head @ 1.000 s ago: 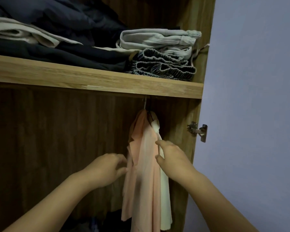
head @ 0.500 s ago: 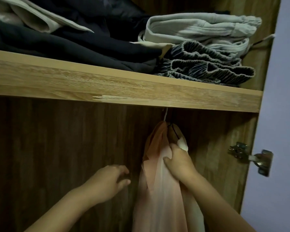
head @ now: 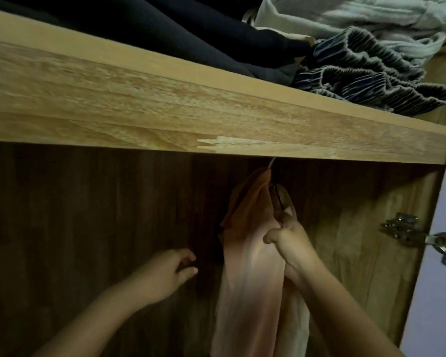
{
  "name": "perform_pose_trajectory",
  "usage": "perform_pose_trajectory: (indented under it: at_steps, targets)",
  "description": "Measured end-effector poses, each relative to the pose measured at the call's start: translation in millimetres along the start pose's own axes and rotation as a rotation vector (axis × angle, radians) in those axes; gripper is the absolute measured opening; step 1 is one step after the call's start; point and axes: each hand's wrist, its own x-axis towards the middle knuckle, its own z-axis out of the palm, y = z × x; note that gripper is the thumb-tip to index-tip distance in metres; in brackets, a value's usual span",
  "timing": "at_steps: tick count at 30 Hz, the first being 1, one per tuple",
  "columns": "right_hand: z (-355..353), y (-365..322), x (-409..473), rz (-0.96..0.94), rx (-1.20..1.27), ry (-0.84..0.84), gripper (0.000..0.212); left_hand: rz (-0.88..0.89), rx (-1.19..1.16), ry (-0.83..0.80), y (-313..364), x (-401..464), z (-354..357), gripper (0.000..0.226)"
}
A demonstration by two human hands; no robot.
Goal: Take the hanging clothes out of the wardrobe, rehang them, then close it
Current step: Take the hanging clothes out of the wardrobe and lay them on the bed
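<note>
Because the peach shirt [head: 250, 253] hangs as thin, limp cloth from a hanger whose hook [head: 272, 162] disappears up behind the front edge of the wooden shelf [head: 165, 109], it will probably weigh very little and give no stiffness to hold by; the cloth alone would likely slide or bunch in the fingers. It hangs inside the open wardrobe, toward the right side, with a pale cream garment [head: 298, 320] just behind and touching it. The right hand [head: 289, 240] is closed around the upper part of the clothes just below the hanger's neck, its fingers curled into the cloth near a dark hanger arm [head: 278, 199]; whether it grips the hanger itself or only the fabric cannot be told. The left hand [head: 170, 269] hovers beside the shirt, apart from it, fingers loosely curled and holding nothing. The sound place to take hold is, in my judgement, the hanger at its neck, so the hook can be lifted clear while the loose hand steadies the hanging cloth. The rail is hidden by the shelf, so the hook must be freed by feel.
</note>
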Motion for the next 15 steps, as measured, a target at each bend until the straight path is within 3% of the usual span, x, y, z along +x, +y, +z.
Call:
perform_pose_trajectory:
  at_steps: [4,8,15]
  targets:
    - [-4,2,-5,0.014,0.062,-0.064,0.069,0.025,-0.020,0.005,-1,8,2,0.034]
    - [-19,1,-34,-0.027,-0.023,-0.070,0.046,0.052,-0.073,0.018,4,16,2,0.029]
    - [-62,-8,-96,0.043,0.083,-0.209,0.051,0.053,-0.190,0.151,29,42,17,0.029]
